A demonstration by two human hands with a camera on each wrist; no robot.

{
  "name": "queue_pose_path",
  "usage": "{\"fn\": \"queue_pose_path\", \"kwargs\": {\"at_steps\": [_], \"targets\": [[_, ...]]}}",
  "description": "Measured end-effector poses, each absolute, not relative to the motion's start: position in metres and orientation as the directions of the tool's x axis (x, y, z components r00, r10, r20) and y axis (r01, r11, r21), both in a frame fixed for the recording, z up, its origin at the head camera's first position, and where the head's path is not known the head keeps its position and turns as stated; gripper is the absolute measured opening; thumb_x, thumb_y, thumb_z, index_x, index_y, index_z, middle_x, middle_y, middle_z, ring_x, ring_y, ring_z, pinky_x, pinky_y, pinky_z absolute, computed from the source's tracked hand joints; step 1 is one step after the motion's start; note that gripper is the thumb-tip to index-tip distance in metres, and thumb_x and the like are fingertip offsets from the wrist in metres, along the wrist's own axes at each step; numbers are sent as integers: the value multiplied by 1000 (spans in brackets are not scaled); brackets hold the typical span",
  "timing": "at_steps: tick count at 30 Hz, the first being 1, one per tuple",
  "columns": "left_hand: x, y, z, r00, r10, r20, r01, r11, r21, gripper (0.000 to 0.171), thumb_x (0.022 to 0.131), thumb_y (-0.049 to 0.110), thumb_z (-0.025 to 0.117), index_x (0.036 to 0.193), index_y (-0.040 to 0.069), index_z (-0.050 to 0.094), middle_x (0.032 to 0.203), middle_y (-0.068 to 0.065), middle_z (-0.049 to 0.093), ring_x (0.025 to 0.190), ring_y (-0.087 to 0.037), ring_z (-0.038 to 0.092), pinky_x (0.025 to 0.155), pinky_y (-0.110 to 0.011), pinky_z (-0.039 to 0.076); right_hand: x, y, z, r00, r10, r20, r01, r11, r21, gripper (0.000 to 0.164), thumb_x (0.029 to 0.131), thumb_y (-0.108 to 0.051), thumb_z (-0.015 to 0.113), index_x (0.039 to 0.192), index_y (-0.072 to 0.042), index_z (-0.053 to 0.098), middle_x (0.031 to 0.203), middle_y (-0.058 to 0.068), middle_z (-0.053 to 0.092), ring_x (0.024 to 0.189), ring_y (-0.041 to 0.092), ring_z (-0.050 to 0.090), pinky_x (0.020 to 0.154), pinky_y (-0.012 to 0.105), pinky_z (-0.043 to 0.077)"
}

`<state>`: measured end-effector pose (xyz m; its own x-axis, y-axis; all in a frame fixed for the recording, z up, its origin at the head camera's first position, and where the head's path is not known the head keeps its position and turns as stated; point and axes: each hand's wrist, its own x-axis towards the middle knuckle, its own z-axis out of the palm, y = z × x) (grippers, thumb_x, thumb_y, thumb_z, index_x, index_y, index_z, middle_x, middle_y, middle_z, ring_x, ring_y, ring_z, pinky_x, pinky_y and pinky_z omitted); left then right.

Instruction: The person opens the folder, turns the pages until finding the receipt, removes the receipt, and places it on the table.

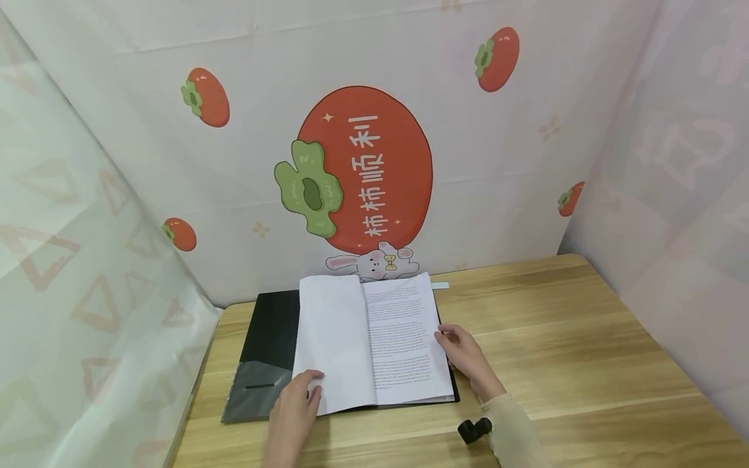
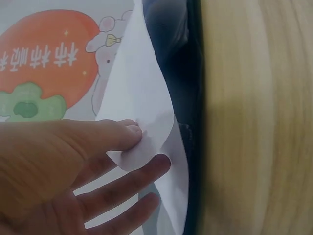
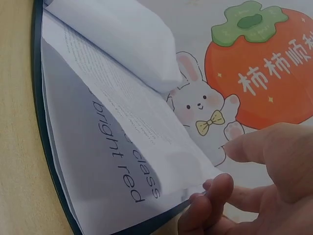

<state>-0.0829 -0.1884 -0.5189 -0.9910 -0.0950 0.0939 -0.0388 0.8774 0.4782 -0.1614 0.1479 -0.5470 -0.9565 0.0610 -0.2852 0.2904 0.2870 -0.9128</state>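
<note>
A black folder (image 1: 275, 325) lies spread out on the table, a clear pocket (image 1: 257, 393) on its left cover. My left hand (image 1: 295, 403) pinches the lower left corner of a white sheet (image 1: 333, 338), thumb on top; that sheet is turned over to the left. To its right is a page of printed text (image 1: 400, 344). My right hand (image 1: 465, 354) is at this page's right edge; its fingertips touch the raised edge, with the thumb apart from them. Under the raised page, the right wrist view shows a sheet with large lettering (image 3: 120, 161), including "bright red".
The wooden table (image 1: 585, 338) extends to the right. A small black device (image 1: 474, 430) sits by the right sleeve (image 1: 512, 429). A pale strip (image 1: 440, 286) shows behind the folder's top right corner. A white backdrop (image 1: 246, 162) with persimmon and rabbit drawings rises behind.
</note>
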Motion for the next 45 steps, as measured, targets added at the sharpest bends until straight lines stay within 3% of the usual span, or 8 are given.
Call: {"fn": "queue_pose_path", "kwargs": {"at_steps": [6,16,29,36,42,45], "targets": [[-84,-194,-528,-989,-66,135,6,880,475,22,92,-3,74,111,10,76,112,-11,77,101,-37,74,75,-54,59,-162,149,-550,-960,57,-275,280,263,-923,46,108,-27,60,147,-4,53,132,24,61,94,25,60,69,32,48],[-86,-202,-533,-991,-120,64,-76,880,470,23,94,-6,71,113,6,75,118,-18,74,114,-43,69,89,-59,57,-162,150,-555,-961,116,-250,268,168,-949,38,106,-17,65,141,-3,58,113,18,68,79,20,58,60,26,45],[-84,-214,-541,-983,-171,69,-121,880,459,23,92,-6,71,112,4,75,114,-18,73,111,-44,69,88,-59,57,-164,149,-560,-935,154,-318,337,113,-935,39,104,-16,66,137,4,64,110,14,69,74,15,55,57,25,44],[-82,-218,-546,-979,-198,45,-154,868,472,23,92,-2,76,114,4,76,114,-18,66,103,-43,69,81,-58,57,-163,150,-560,-936,146,-321,338,112,-934,38,104,-17,66,135,6,64,107,13,69,73,16,54,57,25,44],[-81,-220,-547,-973,-231,-19,-210,845,493,27,93,1,75,119,6,76,115,-21,58,88,-32,64,74,-53,55,-165,151,-562,-930,152,-335,353,115,-928,35,104,-16,65,132,4,65,104,11,68,72,15,53,57,25,44],[-80,-220,-546,-972,-235,-23,-216,846,487,28,93,1,75,120,6,76,116,-23,57,90,-33,63,77,-54,55,-166,151,-563,-930,152,-336,356,130,-926,34,105,-17,65,131,4,66,101,10,67,71,15,53,57,25,43]]}}
